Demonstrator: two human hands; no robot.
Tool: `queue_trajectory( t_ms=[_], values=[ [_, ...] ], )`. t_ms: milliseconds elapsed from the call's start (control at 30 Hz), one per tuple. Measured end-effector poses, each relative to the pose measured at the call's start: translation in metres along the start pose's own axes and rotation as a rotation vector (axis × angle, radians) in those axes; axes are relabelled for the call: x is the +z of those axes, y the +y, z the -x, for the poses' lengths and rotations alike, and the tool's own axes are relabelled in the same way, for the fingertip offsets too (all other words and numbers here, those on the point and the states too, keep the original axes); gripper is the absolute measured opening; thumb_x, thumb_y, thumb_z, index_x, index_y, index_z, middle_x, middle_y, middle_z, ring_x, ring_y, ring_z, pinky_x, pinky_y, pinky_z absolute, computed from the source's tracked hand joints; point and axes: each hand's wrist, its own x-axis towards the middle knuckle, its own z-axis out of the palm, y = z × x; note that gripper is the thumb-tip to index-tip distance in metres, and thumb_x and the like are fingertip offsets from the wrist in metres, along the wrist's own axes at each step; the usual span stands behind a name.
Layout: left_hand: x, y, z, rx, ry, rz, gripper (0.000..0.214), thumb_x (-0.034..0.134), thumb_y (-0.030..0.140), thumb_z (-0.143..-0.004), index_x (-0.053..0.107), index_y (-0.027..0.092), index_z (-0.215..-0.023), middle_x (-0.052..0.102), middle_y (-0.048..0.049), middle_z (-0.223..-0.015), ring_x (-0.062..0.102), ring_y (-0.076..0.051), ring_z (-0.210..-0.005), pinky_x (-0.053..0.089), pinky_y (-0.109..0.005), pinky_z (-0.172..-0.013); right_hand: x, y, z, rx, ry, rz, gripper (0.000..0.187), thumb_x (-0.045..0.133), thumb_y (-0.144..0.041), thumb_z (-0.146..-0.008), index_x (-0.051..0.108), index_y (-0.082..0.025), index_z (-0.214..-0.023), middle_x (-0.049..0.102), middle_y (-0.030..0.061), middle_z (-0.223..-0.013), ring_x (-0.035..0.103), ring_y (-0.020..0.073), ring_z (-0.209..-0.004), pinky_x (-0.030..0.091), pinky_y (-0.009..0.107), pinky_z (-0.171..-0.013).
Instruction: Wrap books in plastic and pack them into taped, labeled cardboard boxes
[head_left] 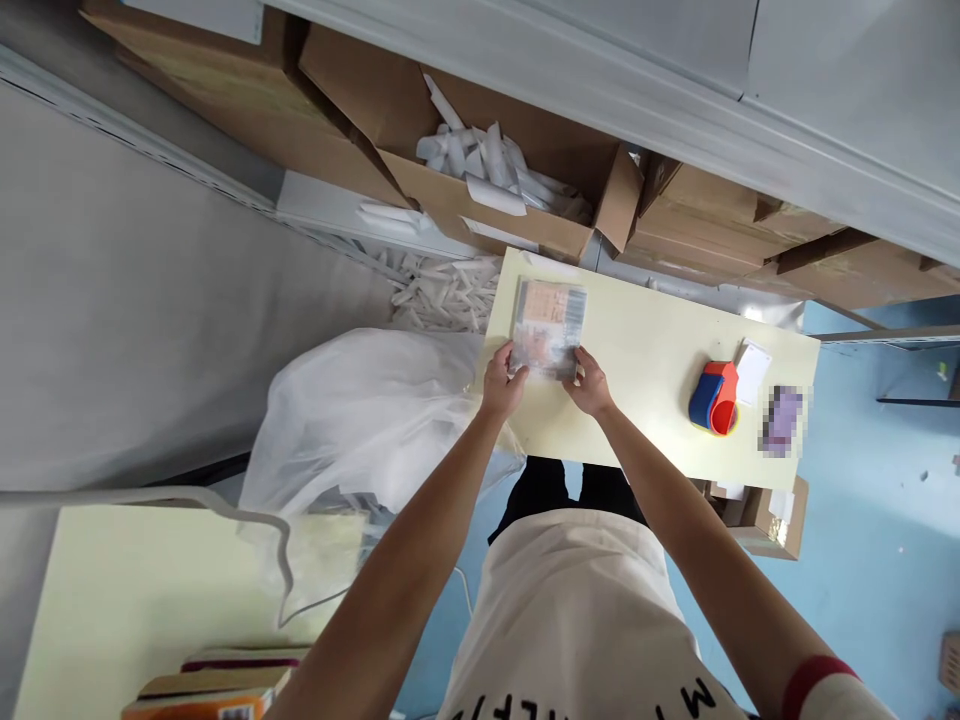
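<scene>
Packet (551, 318), apparently wrapped, is held between partly curled left hand (503, 384) and right hand (591, 386)

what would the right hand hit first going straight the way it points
Likely the flat, rectangular orange-and-grey packet, whose lower right corner the right hand holds, though depth is hard to judge.

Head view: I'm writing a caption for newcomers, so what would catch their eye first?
Likely the flat packet held between the left hand and right hand, at the pale table. Then the red-and-blue object towards the table's right end, and the translucent plastic left of the table.
</scene>
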Motion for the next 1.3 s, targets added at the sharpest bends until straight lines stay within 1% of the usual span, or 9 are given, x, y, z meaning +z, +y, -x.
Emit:
queue_trajectory(
  t_ms=[200, 300, 367, 500, 600, 700, 833, 1067, 1300],
  values=[
    [0.000, 0.003, 0.010, 0.046, -0.020, -0.001, 0.081, 0.068, 0.033, -0.077, 0.031, 0.020, -0.148, 0.040, -0.0139, -0.153, 0.039, -0.028, -0.141, 0.032, -0.042, -0.116, -0.009, -0.004, 0.008, 0.008, -0.081, -0.061, 0.088, 0.075, -0.023, -0.067, 0.039, -0.030, -0.146, 0.030, 0.0088, -0.158, 0.039, 0.0285, -0.140, 0.046, 0.048, -0.106],
    [-0.004, 0.012, 0.030, 0.035, 0.015, -0.086, 0.092, 0.073, 0.034, -0.073, 0.026, 0.020, -0.151, 0.024, -0.0146, -0.161, 0.022, -0.030, -0.149, 0.022, -0.044, -0.120, -0.020, -0.008, 0.031, 0.041, -0.078, -0.058, 0.091, 0.079, -0.027, -0.063, 0.040, -0.031, -0.144, 0.027, 0.0093, -0.160, 0.032, 0.0304, -0.144, 0.043, 0.052, -0.107],
    [-0.006, 0.021, 0.050, -0.001, 0.018, -0.099, 0.095, 0.075, 0.037, -0.072, 0.025, 0.020, -0.152, 0.022, -0.0156, -0.162, 0.020, -0.032, -0.149, 0.022, -0.046, -0.120, -0.031, -0.009, 0.054, 0.072, -0.092, -0.073, 0.089, 0.080, -0.029, -0.061, 0.043, -0.033, -0.142, 0.027, 0.0082, -0.160, 0.033, 0.0303, -0.144, 0.042, 0.053, -0.107],
    [-0.002, 0.038, 0.099, -0.118, -0.045, 0.068, 0.090, 0.073, 0.042, -0.074, 0.029, 0.026, -0.151, 0.032, -0.0150, -0.158, 0.041, -0.035, -0.139, 0.042, -0.047, -0.108, -0.060, -0.001, 0.106, 0.128, -0.098, -0.195, 0.076, 0.078, -0.037, -0.063, 0.052, -0.035, -0.135, 0.046, 0.0078, -0.148, 0.048, 0.0300, -0.132, 0.048, 0.050, -0.099],
    [0.005, 0.048, 0.137, -0.144, -0.035, 0.193, 0.084, 0.076, 0.045, -0.070, 0.041, 0.023, -0.144, 0.055, -0.0180, -0.140, 0.058, -0.034, -0.123, 0.049, -0.046, -0.100, -0.082, 0.007, 0.136, 0.138, -0.084, -0.292, 0.070, 0.080, -0.041, -0.059, 0.060, -0.030, -0.125, 0.062, 0.0102, -0.128, 0.068, 0.0251, -0.095, 0.055, 0.045, -0.083],
    [0.010, 0.049, 0.175, -0.155, 0.028, 0.225, 0.077, 0.077, 0.046, -0.066, 0.051, 0.021, -0.134, 0.068, -0.0169, -0.122, 0.067, -0.032, -0.110, 0.052, -0.047, -0.096, -0.100, 0.010, 0.154, 0.099, -0.053, -0.320, 0.059, 0.079, -0.040, -0.058, 0.066, -0.025, -0.113, 0.069, 0.0080, -0.104, 0.066, 0.0183, -0.071, 0.055, 0.040, -0.071],
    [0.013, 0.042, 0.230, -0.168, 0.113, 0.211, 0.060, 0.077, 0.041, -0.065, 0.062, 0.020, -0.119, 0.070, -0.0176, -0.115, 0.069, -0.035, -0.103, 0.052, -0.047, -0.093, -0.111, 0.005, 0.170, 0.071, -0.077, -0.346, 0.045, 0.079, -0.042, -0.058, 0.069, -0.022, -0.097, 0.070, 0.0060, -0.088, 0.065, 0.0184, -0.068, 0.054, 0.037, -0.068],
    [0.007, 0.026, 0.316, -0.157, 0.311, 0.180, 0.038, 0.076, 0.038, -0.063, 0.070, 0.025, -0.097, 0.075, -0.0115, -0.097, 0.072, -0.033, -0.087, 0.055, -0.046, -0.083, -0.086, -0.012, 0.195, 0.063, -0.313, -0.274, 0.041, 0.079, -0.045, -0.056, 0.070, -0.020, -0.087, 0.072, 0.0061, -0.082, 0.064, 0.0187, -0.064, 0.053, 0.036, -0.066],
    [-0.023, 0.016, 0.382, -0.122, 0.537, 0.214, 0.042, 0.075, 0.039, -0.065, 0.069, 0.022, -0.103, 0.074, -0.0131, -0.108, 0.072, -0.028, -0.089, 0.055, -0.038, -0.078, -0.034, -0.034, 0.224, -0.135, -0.596, -0.113, 0.043, 0.076, -0.054, -0.061, 0.073, -0.020, -0.087, 0.072, 0.0080, -0.084, 0.065, 0.0216, -0.067, 0.053, 0.037, -0.065]
  ],
)
